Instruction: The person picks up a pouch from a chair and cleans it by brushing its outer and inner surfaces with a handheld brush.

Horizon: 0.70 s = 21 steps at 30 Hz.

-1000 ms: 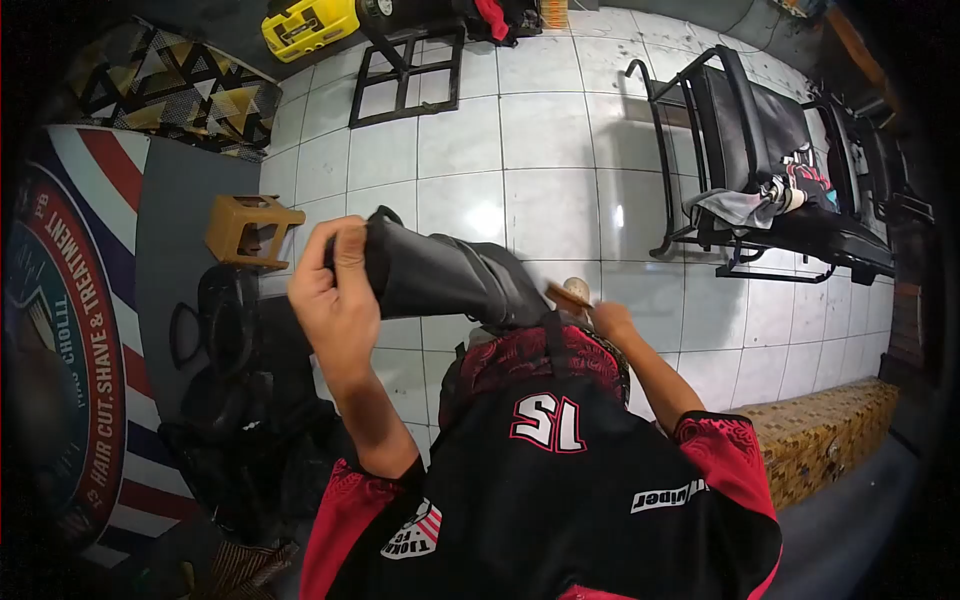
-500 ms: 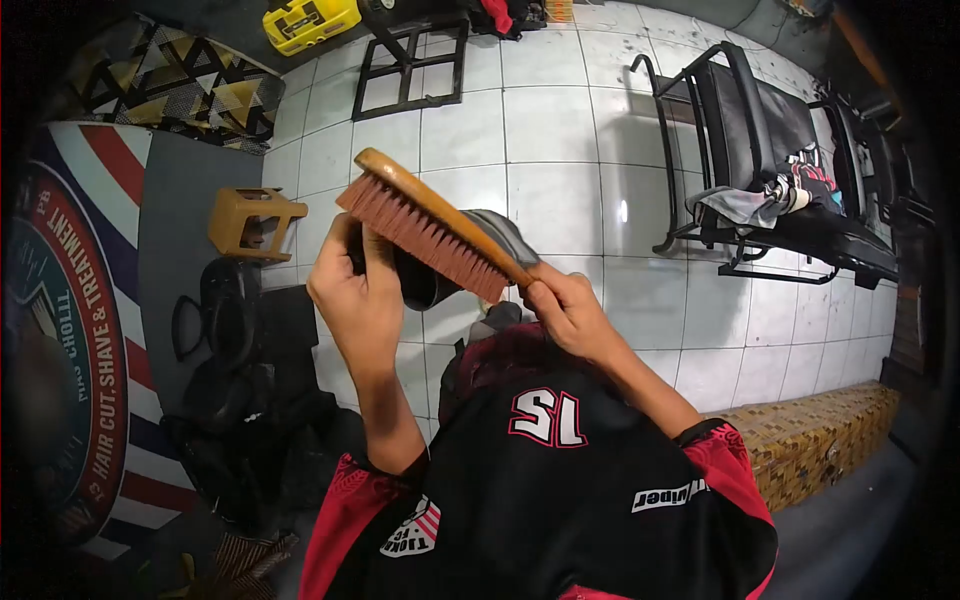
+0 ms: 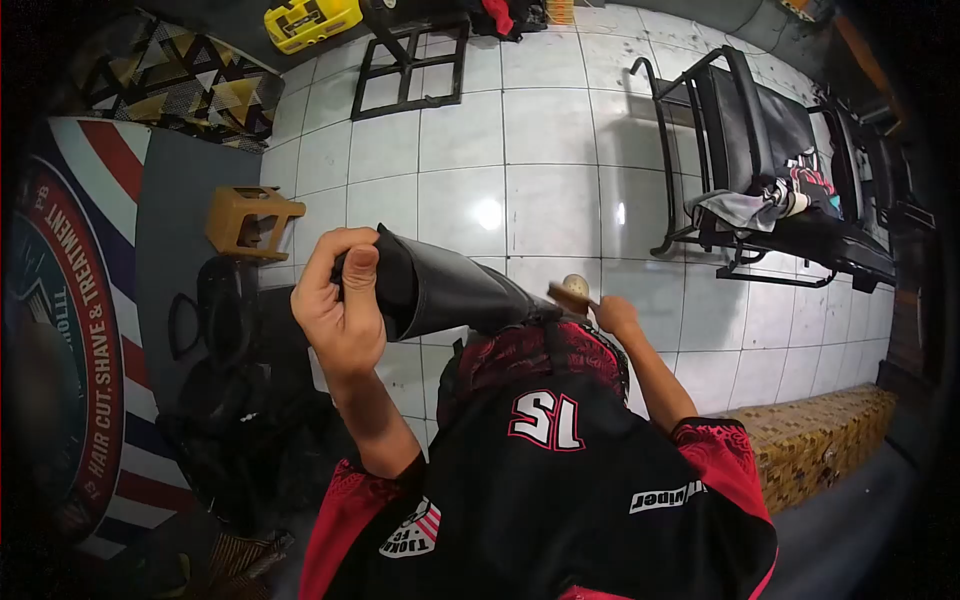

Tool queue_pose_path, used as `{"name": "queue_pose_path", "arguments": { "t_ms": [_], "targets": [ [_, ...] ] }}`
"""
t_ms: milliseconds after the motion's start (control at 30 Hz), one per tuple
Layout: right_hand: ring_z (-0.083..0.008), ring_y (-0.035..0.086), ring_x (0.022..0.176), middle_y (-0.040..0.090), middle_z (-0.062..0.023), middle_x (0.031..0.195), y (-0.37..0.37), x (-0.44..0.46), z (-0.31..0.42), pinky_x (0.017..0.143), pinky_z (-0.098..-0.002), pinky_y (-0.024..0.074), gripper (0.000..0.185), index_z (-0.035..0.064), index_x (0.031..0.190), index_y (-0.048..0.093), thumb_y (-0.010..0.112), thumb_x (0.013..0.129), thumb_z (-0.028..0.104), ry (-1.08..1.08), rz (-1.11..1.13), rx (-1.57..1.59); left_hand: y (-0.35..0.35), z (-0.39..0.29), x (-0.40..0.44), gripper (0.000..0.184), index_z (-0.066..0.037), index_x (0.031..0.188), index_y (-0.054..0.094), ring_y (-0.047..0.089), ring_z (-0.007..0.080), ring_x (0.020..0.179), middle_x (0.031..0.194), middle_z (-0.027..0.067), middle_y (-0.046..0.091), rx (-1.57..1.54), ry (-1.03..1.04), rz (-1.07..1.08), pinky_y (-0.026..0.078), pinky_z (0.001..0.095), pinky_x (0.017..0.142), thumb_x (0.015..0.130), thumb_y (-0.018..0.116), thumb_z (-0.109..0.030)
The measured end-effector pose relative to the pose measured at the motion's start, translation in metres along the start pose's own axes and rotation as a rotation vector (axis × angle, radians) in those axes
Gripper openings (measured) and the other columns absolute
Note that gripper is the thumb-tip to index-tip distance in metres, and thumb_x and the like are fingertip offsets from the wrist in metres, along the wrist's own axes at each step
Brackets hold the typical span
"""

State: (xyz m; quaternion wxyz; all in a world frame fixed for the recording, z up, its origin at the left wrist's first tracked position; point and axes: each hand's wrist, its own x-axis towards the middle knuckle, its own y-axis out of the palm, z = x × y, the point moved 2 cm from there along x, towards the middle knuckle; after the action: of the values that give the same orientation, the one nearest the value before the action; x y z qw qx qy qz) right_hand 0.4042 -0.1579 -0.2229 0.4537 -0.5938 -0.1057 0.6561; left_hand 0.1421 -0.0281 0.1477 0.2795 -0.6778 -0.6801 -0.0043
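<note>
My left hand (image 3: 340, 305) grips the wide open end of a black boot shaft (image 3: 450, 290), thumb on the near side and fingers curled over the rim. The shaft slants down to the right towards my lap, and its lower end is hidden. In my right hand (image 3: 617, 318) is the handle of a wooden brush (image 3: 571, 298), held low beside the far end of the shaft. The brush is seen nearly end-on, its bristles hard to make out. I cannot tell whether it touches the shaft.
A black-framed chair (image 3: 755, 150) with cloths on it stands at the right. A brown stool (image 3: 250, 222) is at the left, near a barber sign (image 3: 100, 330). A black metal frame (image 3: 410, 70) lies on the tiled floor, and a patterned bench (image 3: 815, 440) sits at lower right.
My right hand has lowered the brush to the right, away from my left hand. The boot shaft, mostly hidden behind the brush before, now shows with my left hand on its rim.
</note>
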Motion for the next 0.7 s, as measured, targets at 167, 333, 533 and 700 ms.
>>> {"name": "queue_pose_path", "arguments": {
  "t_ms": [167,333,533,700],
  "targets": [
    [-0.0302,0.053,0.06,0.057,-0.0155,0.067,-0.077,-0.042,0.063,0.058,-0.0382,0.042,0.041,0.001,0.077,0.057,0.041,0.092,0.036,-0.302,-0.224,0.712,0.002,0.0,-0.001,0.02,0.002,0.084,0.056,0.033,0.0032,0.059,0.065,-0.0047,0.043,0.01,-0.041,0.017,0.024,0.0171,0.052,0.089,0.057,-0.017],
    [-0.0196,0.035,0.053,0.04,-0.0087,0.056,-0.124,-0.09,0.119,0.054,-0.0301,0.037,0.033,0.0022,0.076,0.049,0.042,0.094,0.028,-0.687,-0.105,1.09,0.002,-0.001,-0.004,0.018,0.003,0.085,0.056,0.035,0.004,0.061,0.069,-0.0034,0.046,0.073,-0.035,0.045,0.027,0.0168,0.054,0.089,0.056,-0.015],
    [-0.0329,0.059,0.067,0.06,-0.0204,0.075,-0.051,-0.01,0.061,0.057,-0.0432,0.0446,0.04,0.0013,0.079,0.056,0.037,0.094,0.033,-0.368,-0.265,0.271,-0.029,0.012,-0.003,0.024,0.004,0.086,0.056,0.046,0.0072,0.071,0.079,0.0021,0.054,-0.125,0.093,-0.324,0.036,0.0174,0.067,0.092,0.052,-0.019],
    [-0.0378,0.061,0.082,0.062,-0.023,0.084,0.014,0.001,-0.027,0.067,-0.0461,0.0492,0.047,0.0027,0.095,0.062,0.04,0.09,0.044,0.092,-0.004,-0.104,-0.038,0.002,0.001,0.024,0.003,0.088,0.057,0.046,0.006,0.072,0.078,0.0012,0.054,-0.36,-0.171,-0.443,0.038,0.0182,0.069,0.091,0.054,-0.02]
  ]
}}
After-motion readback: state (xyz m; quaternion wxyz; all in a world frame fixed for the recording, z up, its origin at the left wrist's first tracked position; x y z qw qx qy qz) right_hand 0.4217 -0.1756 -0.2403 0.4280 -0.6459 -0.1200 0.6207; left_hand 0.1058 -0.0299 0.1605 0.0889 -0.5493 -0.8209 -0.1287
